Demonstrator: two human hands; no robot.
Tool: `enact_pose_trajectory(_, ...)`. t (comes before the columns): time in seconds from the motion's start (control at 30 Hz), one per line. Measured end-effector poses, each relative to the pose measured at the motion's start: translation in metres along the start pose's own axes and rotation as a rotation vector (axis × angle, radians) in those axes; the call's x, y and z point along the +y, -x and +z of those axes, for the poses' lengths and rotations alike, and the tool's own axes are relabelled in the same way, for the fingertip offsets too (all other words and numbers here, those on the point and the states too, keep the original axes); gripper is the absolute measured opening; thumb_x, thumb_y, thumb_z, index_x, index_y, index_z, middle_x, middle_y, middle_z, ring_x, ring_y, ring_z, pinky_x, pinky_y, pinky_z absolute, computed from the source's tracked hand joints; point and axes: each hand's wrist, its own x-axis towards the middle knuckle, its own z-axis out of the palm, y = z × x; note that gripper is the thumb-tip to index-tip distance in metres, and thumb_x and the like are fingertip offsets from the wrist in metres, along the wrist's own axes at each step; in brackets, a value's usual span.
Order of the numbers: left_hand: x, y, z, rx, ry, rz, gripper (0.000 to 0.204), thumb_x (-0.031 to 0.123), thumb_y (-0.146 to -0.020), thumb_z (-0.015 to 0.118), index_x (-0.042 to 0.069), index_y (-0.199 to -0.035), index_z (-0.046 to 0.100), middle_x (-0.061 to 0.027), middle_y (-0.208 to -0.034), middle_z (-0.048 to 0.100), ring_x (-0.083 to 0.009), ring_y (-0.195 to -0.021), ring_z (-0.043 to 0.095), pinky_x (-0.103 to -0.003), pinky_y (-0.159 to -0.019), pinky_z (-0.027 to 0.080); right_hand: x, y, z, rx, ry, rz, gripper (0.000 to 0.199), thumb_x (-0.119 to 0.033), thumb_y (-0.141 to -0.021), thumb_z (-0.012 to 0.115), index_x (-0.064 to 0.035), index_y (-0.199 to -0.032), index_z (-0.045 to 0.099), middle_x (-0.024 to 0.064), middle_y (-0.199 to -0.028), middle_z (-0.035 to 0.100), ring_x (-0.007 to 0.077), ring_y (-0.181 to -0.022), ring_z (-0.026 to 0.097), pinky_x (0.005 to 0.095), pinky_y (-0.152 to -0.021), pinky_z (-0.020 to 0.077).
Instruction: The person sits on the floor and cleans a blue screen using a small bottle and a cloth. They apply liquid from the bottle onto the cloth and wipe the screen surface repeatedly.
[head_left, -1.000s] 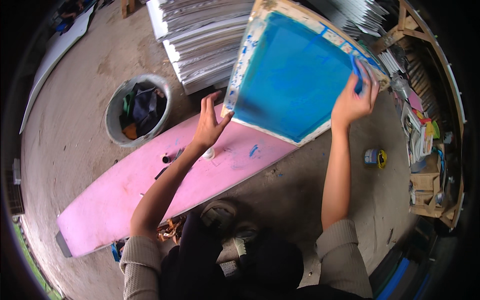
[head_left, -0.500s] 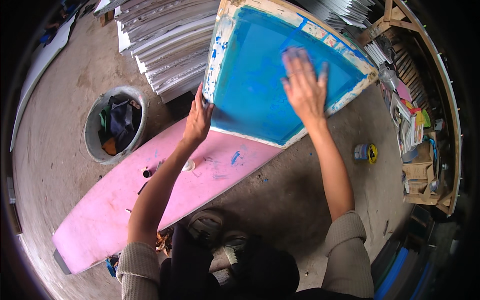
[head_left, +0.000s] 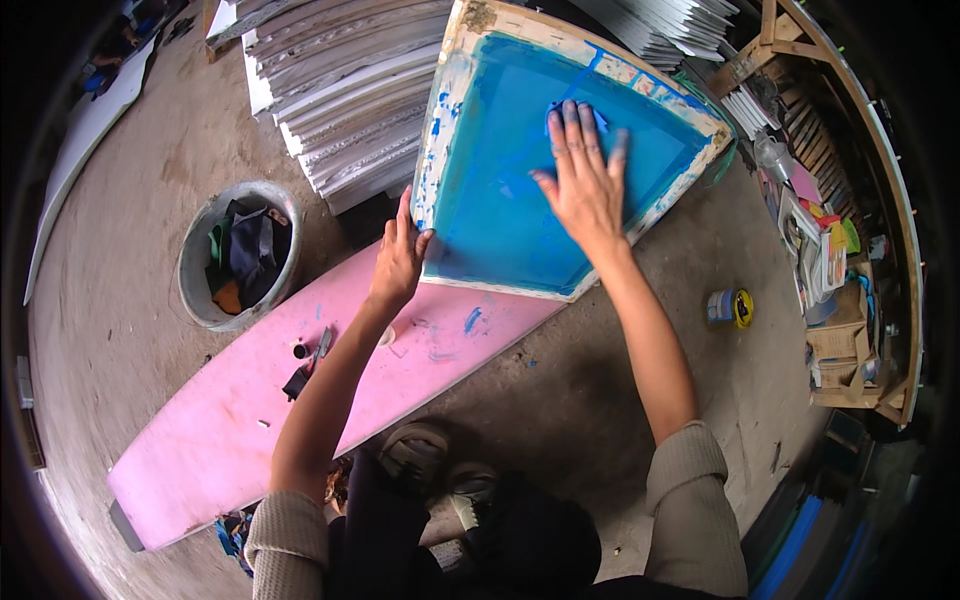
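Observation:
A silk-screen frame (head_left: 432,165), wooden and spattered with blue paint, is stretched with teal-blue mesh (head_left: 490,200). Its lower edge meets a pink board (head_left: 230,410). My left hand (head_left: 398,262) grips the frame's left side, thumb in front and fingers behind the edge. Spread flat, my right hand (head_left: 588,190) presses on the mesh, its fingertips stained blue. Under those fingertips lies a small blue cloth-like piece (head_left: 556,108), mostly hidden by the hand. On the pink board are a dark small cap (head_left: 301,351), a knife-like tool (head_left: 322,348) and blue smears.
A bucket of dark rags (head_left: 240,255) stands left of the board. Behind the frame rises a stack of white sheets (head_left: 350,100). At right sit a small can with a yellow rim (head_left: 730,308) and a cluttered wooden shelf (head_left: 845,340).
My right hand has slid slightly left and down over the mesh, and the blue piece now shows under its fingertips. The frame has shifted slightly; my left hand keeps its grip.

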Motion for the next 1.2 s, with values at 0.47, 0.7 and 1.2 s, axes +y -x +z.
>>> enact_pose_trajectory(0.47,0.000,0.001,0.003,0.037,-0.067,0.056,0.064,0.034,-0.094,0.046,0.015,-0.146,0.014,-0.0225,-0.105,0.047,-0.0388,-0.095,0.049,-0.046,-0.087,0.040,0.009,-0.031,-0.012,0.093,-0.011,-0.064,0.067,-0.032,-0.089,0.053,-0.0011,-0.142,0.025,0.0193,-0.147,0.024,0.0361,-0.137,0.021,0.0520,-0.110,0.0148)
enact_pose_trajectory(0.7,0.002,0.002,-0.002,-0.019,0.020,0.012,0.065,0.033,-0.094,0.045,0.013,-0.146,0.012,-0.0244,-0.106,0.046,-0.0404,-0.096,0.049,-0.046,-0.088,0.040,0.000,-0.040,-0.010,0.105,0.015,-0.101,0.074,-0.035,-0.082,0.060,0.0009,-0.140,0.029,0.0239,-0.146,0.023,0.0367,-0.137,0.019,0.0517,-0.110,0.0145)
enact_pose_trajectory(1.2,-0.002,0.003,0.000,-0.003,-0.016,0.014,0.065,0.032,-0.095,0.046,0.011,-0.146,0.013,-0.0225,-0.105,0.047,-0.0386,-0.095,0.049,-0.045,-0.087,0.040,0.023,-0.063,-0.026,0.324,-0.112,0.263,0.073,-0.036,-0.089,0.051,0.0017,-0.143,0.019,0.0222,-0.148,0.020,0.0367,-0.138,0.017,0.0500,-0.111,0.0149)
